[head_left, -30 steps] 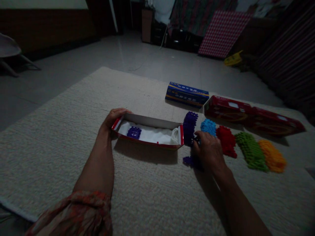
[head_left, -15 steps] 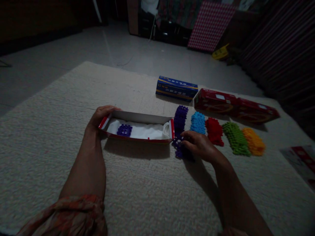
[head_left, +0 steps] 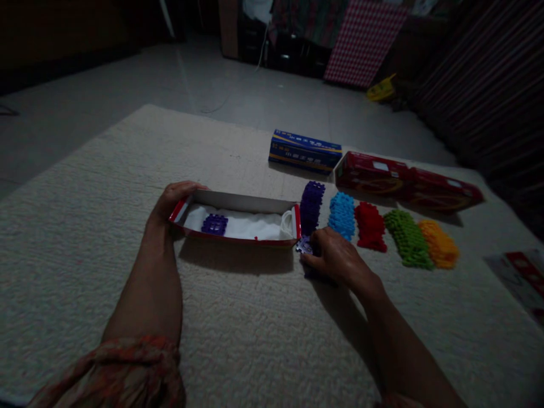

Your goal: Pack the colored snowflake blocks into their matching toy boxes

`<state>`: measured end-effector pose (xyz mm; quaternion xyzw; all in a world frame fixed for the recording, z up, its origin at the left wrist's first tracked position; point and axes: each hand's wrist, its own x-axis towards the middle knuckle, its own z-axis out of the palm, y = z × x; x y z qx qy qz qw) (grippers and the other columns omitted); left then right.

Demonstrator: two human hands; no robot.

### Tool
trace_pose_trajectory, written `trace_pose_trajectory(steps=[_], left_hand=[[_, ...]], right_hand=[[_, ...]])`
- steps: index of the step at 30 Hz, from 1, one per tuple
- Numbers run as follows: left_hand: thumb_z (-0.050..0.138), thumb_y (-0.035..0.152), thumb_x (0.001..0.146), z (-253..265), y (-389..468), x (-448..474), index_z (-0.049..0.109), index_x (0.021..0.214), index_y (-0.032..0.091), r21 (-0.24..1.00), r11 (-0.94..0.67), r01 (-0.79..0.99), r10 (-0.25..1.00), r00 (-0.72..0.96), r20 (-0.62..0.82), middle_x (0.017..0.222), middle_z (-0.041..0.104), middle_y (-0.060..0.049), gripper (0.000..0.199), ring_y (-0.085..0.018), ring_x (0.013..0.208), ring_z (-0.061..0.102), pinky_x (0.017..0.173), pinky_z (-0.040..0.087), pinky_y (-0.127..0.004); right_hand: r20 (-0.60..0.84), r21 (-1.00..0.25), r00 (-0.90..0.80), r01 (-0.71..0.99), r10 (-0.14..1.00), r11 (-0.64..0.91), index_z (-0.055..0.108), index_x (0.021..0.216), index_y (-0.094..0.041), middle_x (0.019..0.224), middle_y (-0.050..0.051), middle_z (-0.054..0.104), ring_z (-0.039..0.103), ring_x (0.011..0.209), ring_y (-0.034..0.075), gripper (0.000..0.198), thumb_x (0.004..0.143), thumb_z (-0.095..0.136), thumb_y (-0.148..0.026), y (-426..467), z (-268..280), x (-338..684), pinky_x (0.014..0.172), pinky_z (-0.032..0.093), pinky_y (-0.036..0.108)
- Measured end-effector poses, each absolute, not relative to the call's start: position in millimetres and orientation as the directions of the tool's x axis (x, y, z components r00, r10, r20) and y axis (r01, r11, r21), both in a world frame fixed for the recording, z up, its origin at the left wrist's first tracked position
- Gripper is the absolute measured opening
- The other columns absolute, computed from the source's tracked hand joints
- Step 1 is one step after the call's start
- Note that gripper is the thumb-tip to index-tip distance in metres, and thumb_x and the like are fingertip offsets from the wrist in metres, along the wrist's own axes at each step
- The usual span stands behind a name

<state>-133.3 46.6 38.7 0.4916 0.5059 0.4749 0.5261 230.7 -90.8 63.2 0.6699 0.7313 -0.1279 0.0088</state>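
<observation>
- Holding the left end of the open box [head_left: 246, 203], the left hand [head_left: 175, 199] curls around the corner, with its fingers along the back edge. Its thumb is hidden. This grip looks good for stopping the box from sliding.
- The box has its open side up, so it is easy to see in. A purple square [head_left: 215, 224] lies flat on the white lining [head_left: 242, 231], nearer the left end. A white loop [head_left: 286, 223] sits at the right end.
- The right hand [head_left: 318, 246] pinches a small purple piece [head_left: 305, 245] between thumb and fingers, just beside the box's right end. The row of purple pieces [head_left: 311, 205] is right behind it, so the hand has only a little way to reach.
- Blue pieces [head_left: 341, 215], red pieces [head_left: 370, 226], green pieces [head_left: 408, 238] and orange pieces [head_left: 439, 243] sit in piles on the mat [head_left: 238, 328]. Each color has its own pile, maybe so they don't get mixed up.
- A blue box [head_left: 305, 151] and two red boxes [head_left: 374, 173] stand at the back, out of the way of the hands.
- The left arm comes up from the bottom left. The right arm slants in from the bottom right, with its palm turned down.
</observation>
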Motion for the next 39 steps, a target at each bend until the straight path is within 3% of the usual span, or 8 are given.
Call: trace_pose_trajectory(steps=[5, 11, 14, 17, 20, 29, 39], left_hand=[[0.078, 0.044, 0.071, 38.0, 46.0, -132.8, 0.080, 0.075, 0.021, 0.996, 0.084, -0.038, 0.995, 0.051, -0.082, 0.074, 0.075, -0.007, 0.024, -0.022, 0.064, 0.064, 0.058, 0.052, -0.033], [0.078, 0.045, 0.072, 34.7, 47.5, -133.0, 0.079, 0.074, 0.023, 0.995, 0.066, -0.080, 0.995, 0.082, -0.060, 0.073, 0.075, -0.004, 0.023, -0.022, 0.065, 0.066, 0.061, 0.052, -0.032], [0.079, 0.043, 0.071, 32.6, 49.9, -135.2, 0.080, 0.075, 0.020, 0.992, 0.064, -0.108, 0.994, 0.096, -0.053, 0.074, 0.075, -0.005, 0.023, -0.021, 0.066, 0.066, 0.062, 0.052, -0.031], [0.079, 0.042, 0.072, 30.6, 52.3, -137.7, 0.081, 0.078, 0.018, 0.993, 0.061, -0.102, 0.994, 0.099, -0.051, 0.075, 0.075, -0.006, 0.025, -0.020, 0.066, 0.065, 0.062, 0.051, -0.031], [0.078, 0.040, 0.072, 29.4, 53.2, -138.3, 0.080, 0.077, 0.018, 0.995, 0.049, -0.090, 0.994, 0.102, -0.040, 0.076, 0.075, -0.006, 0.023, -0.020, 0.068, 0.067, 0.065, 0.052, -0.032], [0.078, 0.038, 0.073, 26.5, 55.5, -138.7, 0.080, 0.078, 0.017, 0.985, 0.092, -0.145, 0.989, 0.125, -0.074, 0.074, 0.075, -0.006, 0.022, -0.019, 0.066, 0.066, 0.064, 0.051, -0.032], [0.077, 0.039, 0.074, 24.5, 57.9, -140.8, 0.081, 0.078, 0.018, 0.992, 0.052, -0.113, 0.991, 0.132, -0.037, 0.075, 0.074, -0.005, 0.022, -0.018, 0.068, 0.066, 0.065, 0.051, -0.031]], right_hand=[[-0.127, -0.140, -0.118, 0.985, 0.985, 0.100, 0.064, 0.094, -0.019, 0.098, 0.012, 0.069, 0.068, 0.089, 0.027, 0.013, 0.087, 0.070, -0.028, -91.1, 57.2, 237.9, 0.075, 0.051, 0.036], [0.242, -0.246, -0.152, 0.946, 0.958, 0.212, 0.065, 0.109, -0.021, 0.106, 0.013, 0.073, 0.070, 0.096, 0.032, 0.030, 0.086, 0.070, -0.039, -89.2, 92.4, 261.8, 0.079, 0.055, 0.043], [0.304, -0.311, -0.276, 0.876, 0.912, 0.369, 0.065, 0.118, -0.023, 0.117, 0.014, 0.073, 0.069, 0.106, 0.034, 0.034, 0.087, 0.070, -0.035, -75.5, 117.2, 231.7, 0.088, 0.055, 0.047], [0.249, -0.389, -0.434, 0.774, 0.866, 0.500, 0.065, 0.123, -0.023, 0.123, 0.014, 0.072, 0.069, 0.111, 0.033, 0.039, 0.085, 0.072, -0.027, -52.6, 127.6, 185.6, 0.093, 0.054, 0.046], [0.137, -0.421, -0.530, 0.734, 0.837, 0.533, 0.067, 0.122, -0.022, 0.119, 0.012, 0.074, 0.070, 0.108, 0.029, 0.041, 0.082, 0.075, -0.021, -28.3, 122.7, 149.3, 0.093, 0.054, 0.040], [-0.181, -0.357, -0.564, 0.801, 0.806, 0.481, 0.074, 0.108, -0.019, 0.107, 0.012, 0.077, 0.072, 0.094, 0.027, 0.024, 0.085, 0.075, -0.025, 2.7, 102.5, 114.8, 0.075, 0.051, 0.033], [-0.190, -0.329, -0.551, 0.816, 0.813, 0.476, 0.072, 0.105, -0.018, 0.106, 0.013, 0.076, 0.070, 0.092, 0.026, 0.025, 0.083, 0.079, -0.030, 6.0, 91.6, 108.8, 0.074, 0.051, 0.033]])
